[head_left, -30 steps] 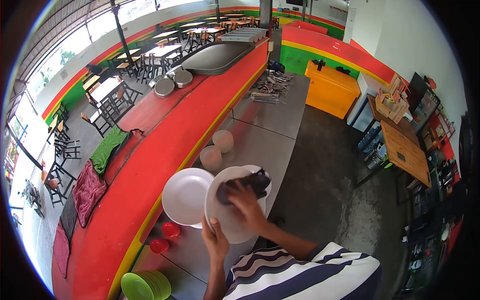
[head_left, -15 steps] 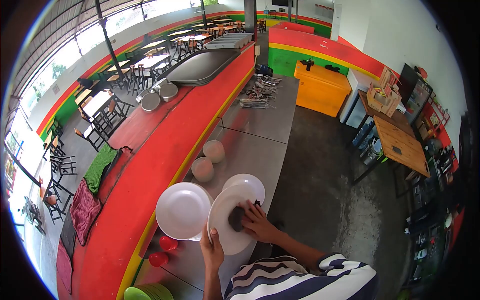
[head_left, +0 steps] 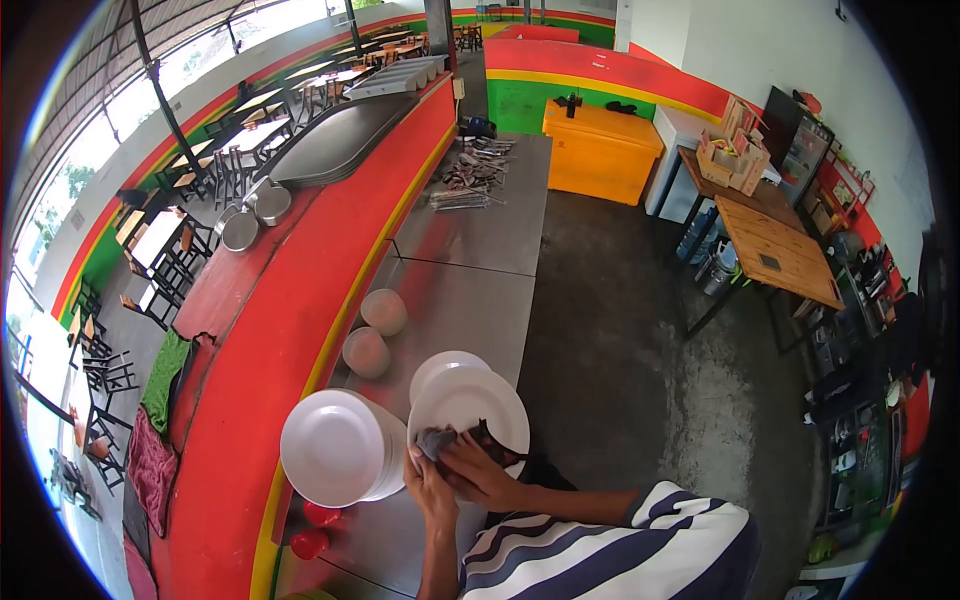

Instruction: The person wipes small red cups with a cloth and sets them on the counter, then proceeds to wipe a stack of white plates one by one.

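A white plate is held tilted over the steel counter, its inner face showing. My left hand is closed on its near left rim. With my right hand I press a dark cloth against the plate near that same rim; a grey bunched end of it pokes out by my left fingers. To the left stands a tall stack of white plates. Partly hidden behind the held plate is another white plate or stack.
Two round whitish containers and red cups or bowls stand on the steel counter. Cutlery lies at its far end. A raised red ledge runs along the left, holding metal pots and dark trays.
The plate has turned and shifted slightly right. My right hand and the cloth have moved from the plate's middle to its near rim, beside my left hand. The camera view has turned right.
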The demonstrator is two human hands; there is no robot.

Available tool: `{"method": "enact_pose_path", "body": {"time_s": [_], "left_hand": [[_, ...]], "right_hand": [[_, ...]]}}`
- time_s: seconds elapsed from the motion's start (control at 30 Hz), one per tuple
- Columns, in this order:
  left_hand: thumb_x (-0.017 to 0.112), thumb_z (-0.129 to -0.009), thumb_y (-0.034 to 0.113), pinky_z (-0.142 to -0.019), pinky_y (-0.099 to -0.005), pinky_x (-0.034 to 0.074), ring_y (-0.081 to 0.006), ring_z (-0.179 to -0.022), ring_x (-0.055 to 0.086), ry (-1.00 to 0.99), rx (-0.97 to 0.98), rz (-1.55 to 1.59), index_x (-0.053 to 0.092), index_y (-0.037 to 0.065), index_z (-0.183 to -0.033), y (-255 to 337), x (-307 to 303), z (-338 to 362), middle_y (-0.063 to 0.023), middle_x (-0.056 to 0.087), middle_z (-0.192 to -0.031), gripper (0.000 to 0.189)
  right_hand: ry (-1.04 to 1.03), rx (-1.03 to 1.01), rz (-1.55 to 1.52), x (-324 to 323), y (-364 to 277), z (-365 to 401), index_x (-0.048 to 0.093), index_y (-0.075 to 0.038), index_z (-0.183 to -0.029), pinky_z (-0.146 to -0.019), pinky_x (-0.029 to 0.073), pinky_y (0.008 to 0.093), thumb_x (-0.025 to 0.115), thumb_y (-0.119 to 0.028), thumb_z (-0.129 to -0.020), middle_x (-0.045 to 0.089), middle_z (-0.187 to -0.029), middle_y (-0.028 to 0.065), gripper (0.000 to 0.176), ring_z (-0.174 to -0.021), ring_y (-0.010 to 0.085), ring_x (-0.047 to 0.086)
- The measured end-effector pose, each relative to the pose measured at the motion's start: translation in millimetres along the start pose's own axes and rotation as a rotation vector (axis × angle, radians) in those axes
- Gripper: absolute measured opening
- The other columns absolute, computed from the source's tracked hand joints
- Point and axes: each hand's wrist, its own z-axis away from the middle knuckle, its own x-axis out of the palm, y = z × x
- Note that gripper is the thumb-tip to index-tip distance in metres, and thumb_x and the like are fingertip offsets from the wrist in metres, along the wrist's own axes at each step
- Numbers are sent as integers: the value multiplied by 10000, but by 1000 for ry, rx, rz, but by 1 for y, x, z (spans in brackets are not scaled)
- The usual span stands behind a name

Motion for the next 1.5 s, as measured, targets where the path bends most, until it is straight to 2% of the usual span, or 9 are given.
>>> {"method": "enact_pose_path", "body": {"time_s": [0.13,0.2,0.47,0.6,0.73,0.87,0.97,1.1,1.5], "left_hand": [[484,-1044,391,-727,-264,404,-87,-825,488,86,-22,-47,611,1,-1090,-7,3,-13,-4,573,-899,412],[487,-1048,371,-586,-242,279,-49,-686,332,127,26,-87,626,13,-977,-7,14,-23,61,443,-744,391],[486,-1050,314,-588,-254,333,-64,-683,387,164,43,-378,612,-39,-1018,13,76,-40,44,482,-729,376],[465,-1055,322,-621,-271,375,-82,-725,441,213,49,-474,623,-53,-1048,14,109,-48,9,520,-749,407],[448,-1060,332,-644,-270,394,-90,-730,447,326,109,-495,620,-58,-1073,-5,129,-65,-11,540,-765,427],[448,-1060,335,-678,-272,417,-102,-757,456,389,77,-475,614,-59,-1138,1,130,-69,-32,568,-798,434],[451,-1058,342,-679,-275,417,-103,-762,470,411,104,-533,622,-54,-1145,-1,137,-75,-27,575,-788,440],[455,-1055,345,-685,-287,427,-108,-766,497,388,41,-630,633,-49,-1126,3,143,-71,-34,595,-782,438],[474,-1048,338,-737,-290,450,-118,-793,516,215,-88,-748,630,-24,-1191,5,146,-68,-54,604,-813,419]], "right_hand": [[-247,-29,251,-53,21,14,598,-40,-1235,-1134,247,594,641,-168,-913,545,-1242,183,350,-1427,447,296],[-161,1,364,-77,49,6,621,-46,-1159,-1104,285,601,678,-188,-887,570,-1189,171,311,-1420,464,299],[195,-14,247,-116,132,-89,571,3,-1192,-1096,273,622,690,-105,-863,544,-1246,240,366,-1420,514,240],[-14,-111,155,-124,97,-122,517,26,-1238,-1113,195,653,646,-168,-900,438,-1360,275,410,-1421,557,174],[-192,-191,-44,-100,136,-104,535,6,-1152,-1117,157,676,655,-205,-885,445,-1294,257,361,-1429,560,147],[-223,-144,100,-118,159,-103,528,1,-1125,-1103,142,706,690,-248,-860,454,-1285,262,398,-1426,545,185],[-36,-13,301,-137,174,-119,512,-5,-1212,-1118,238,627,749,-248,-807,442,-1338,263,529,-1414,508,255],[43,217,-110,-157,206,-120,456,-32,-1347,-982,475,412,824,-214,-735,494,-1355,233,736,-1246,401,515],[-90,427,-416,-158,225,-104,468,-56,-1314,-928,511,389,871,-281,-710,651,-1166,160,760,-1086,281,652]]}}
